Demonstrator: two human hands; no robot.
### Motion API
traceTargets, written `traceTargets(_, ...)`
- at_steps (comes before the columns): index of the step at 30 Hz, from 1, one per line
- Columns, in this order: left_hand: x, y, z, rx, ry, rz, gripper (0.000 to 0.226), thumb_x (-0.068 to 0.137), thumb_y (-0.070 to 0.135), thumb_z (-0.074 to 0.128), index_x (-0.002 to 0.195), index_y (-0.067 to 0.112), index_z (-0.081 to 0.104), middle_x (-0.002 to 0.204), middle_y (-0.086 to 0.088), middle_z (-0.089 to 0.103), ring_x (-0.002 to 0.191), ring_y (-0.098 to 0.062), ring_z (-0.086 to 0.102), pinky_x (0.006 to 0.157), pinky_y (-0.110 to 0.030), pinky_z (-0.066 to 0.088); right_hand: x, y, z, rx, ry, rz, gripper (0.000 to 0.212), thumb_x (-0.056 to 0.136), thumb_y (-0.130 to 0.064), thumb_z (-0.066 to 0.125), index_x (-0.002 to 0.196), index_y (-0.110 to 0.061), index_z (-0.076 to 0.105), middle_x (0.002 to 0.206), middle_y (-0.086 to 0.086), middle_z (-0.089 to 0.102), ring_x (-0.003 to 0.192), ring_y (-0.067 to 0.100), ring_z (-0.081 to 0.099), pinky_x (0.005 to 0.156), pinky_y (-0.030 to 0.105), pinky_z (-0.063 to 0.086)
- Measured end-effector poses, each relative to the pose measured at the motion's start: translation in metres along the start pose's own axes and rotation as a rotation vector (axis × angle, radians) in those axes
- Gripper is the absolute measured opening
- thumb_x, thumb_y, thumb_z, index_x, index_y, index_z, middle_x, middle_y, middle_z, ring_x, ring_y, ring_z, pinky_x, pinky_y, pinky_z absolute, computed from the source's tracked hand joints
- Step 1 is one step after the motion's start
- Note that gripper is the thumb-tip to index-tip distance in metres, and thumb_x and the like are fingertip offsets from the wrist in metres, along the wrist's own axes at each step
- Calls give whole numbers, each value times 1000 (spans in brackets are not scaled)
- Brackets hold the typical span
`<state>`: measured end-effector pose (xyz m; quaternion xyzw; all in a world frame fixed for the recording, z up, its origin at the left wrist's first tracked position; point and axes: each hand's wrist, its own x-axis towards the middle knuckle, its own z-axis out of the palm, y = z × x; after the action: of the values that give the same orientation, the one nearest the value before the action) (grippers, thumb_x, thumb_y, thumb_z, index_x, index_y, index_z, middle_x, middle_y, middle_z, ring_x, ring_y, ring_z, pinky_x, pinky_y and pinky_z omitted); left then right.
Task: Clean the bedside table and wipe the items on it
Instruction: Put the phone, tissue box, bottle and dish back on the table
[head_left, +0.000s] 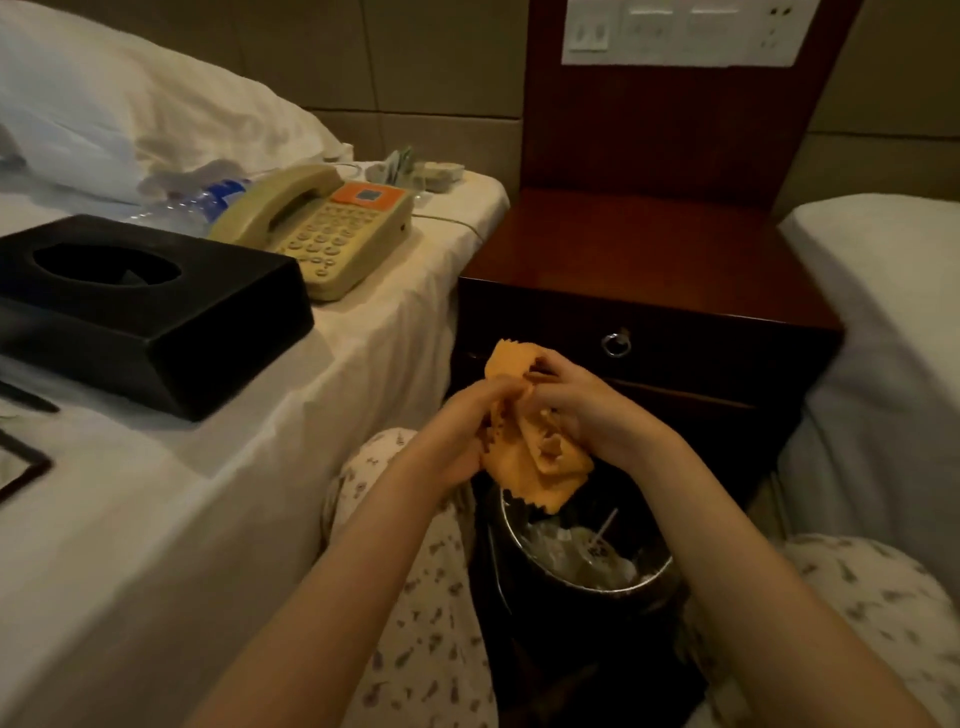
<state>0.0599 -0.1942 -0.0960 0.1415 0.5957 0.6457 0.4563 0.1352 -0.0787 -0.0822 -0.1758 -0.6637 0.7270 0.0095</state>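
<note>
Left bed (156, 519), 9 o'clock: white sheet, carrying the bedside items. Wooden bench (649, 260), 12 to 1 o'clock between the two beds: top bare and reddish, faint sheen, nothing standing on it in view. Black tissue box (208, 322) at 9 o'clock near the bed's edge. Cream telephone (332, 234) just beyond it at 10 o'clock, handset cradled. Clear water bottle (208, 200) lying behind the two. Waste bin (644, 577), metal rim, on the floor in front of the bench at 6 o'clock, part full of litter. Orange cloth (540, 467) bunched above the bin's far rim, held between both hands. The left hand (462, 431) grips its left side with fingers curled in; the right hand (587, 410) pinches and gathers the right side. Both hands are closed on fabric. Step, as I read it: working the cloth over the bin to shed dirt or find a clean face. Doing it well: keep the cloth over the bin's mouth so any crumbs drop inside, not on the patterned trousers; fold to a flat pad, soiled side inward; then take the pad to the telephone and tissue box. Low light, so whether the bench top is fully clean cannot be told. Ring pull (616, 344) on the drawer front may also need a pass.
</note>
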Motion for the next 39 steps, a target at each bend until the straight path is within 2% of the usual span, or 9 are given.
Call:
traceTargets(3, 16, -10, 13, 24, -37, -18, 34, 93, 18, 52, 126, 13, 53, 103, -11, 63, 92, -22, 61, 80, -34, 51, -2, 13, -16, -245, 74, 33, 80, 80, -1, 63, 144, -31, 26, 135, 6, 44, 117, 26, 52, 98, 40, 47)
traceTargets(6, 30, -16, 22, -72, -26, -56, 30, 99, 23, 40, 125, 14, 53, 114, -11, 60, 98, -25, 60, 78, -43, 53, -6, 20, -32, -277, 184, 24, 78, 84, -2, 61, 146, -30, 21, 132, 4, 47, 110, 22, 56, 82, 32, 52)
traceTargets(11, 49, -20, 27, -169, -14, -105, 29, 99, 34, 39, 119, 17, 52, 107, -7, 60, 93, -24, 60, 68, -42, 52, -8, 31, -61, 1, 381, 108, 56, 89, 1, 46, 140, -21, 35, 94, 2, 58, 76, 15, 55, 59, 26, 43)
traceTargets(16, 62, -25, 32, -274, 76, -151, 35, 101, 34, 34, 124, 13, 50, 111, -10, 61, 93, -24, 61, 67, -36, 49, -12, 34, -72, 373, 300, 192, 27, 91, -38, 50, 108, -18, 55, 102, 7, 59, 88, 23, 58, 78, 38, 47)
traceTargets(22, 72, -22, 24, -158, 235, -124, 26, 101, 21, 36, 116, 9, 54, 96, -8, 61, 78, -17, 58, 60, -26, 48, -5, 40, -80, -134, 454, 277, 51, 81, -14, 68, 127, -24, 50, 119, 4, 53, 102, 24, 53, 79, 38, 48)
traceTargets(25, 79, -22, 14, 97, 315, 63, 60, 96, -2, 36, 148, 27, 25, 139, -6, 44, 111, -19, 53, 71, -25, 50, -2, 36, -92, -163, 554, 224, 44, 80, -11, 66, 119, -29, 55, 116, 3, 51, 103, 25, 51, 82, 39, 45)
traceTargets(31, 76, -35, 18, 346, 206, 144, 40, 96, 0, 38, 99, 25, 69, 139, -2, 46, 125, -22, 46, 88, -29, 43, 0, 37, -101, -128, 702, 170, 44, 84, -3, 59, 123, -22, 54, 120, 4, 48, 98, 20, 47, 74, 32, 41)
traceTargets(36, 78, -38, 12, 533, 201, 101, 43, 95, 2, 40, 77, 29, 68, 135, -2, 48, 111, -26, 53, 86, -37, 50, -9, 32, -100, -476, 580, -117, 47, 88, 0, 50, 125, -29, 50, 113, -6, 51, 89, 8, 52, 67, 20, 44)
traceTargets(39, 75, -39, 11, 745, 240, 99, 40, 92, -2, 37, 91, 26, 65, 114, 1, 49, 73, -15, 52, 62, -28, 46, -12, 32, -100, -728, 525, -199, 41, 88, 0, 51, 121, -24, 54, 115, -13, 48, 107, 4, 45, 79, 18, 37)
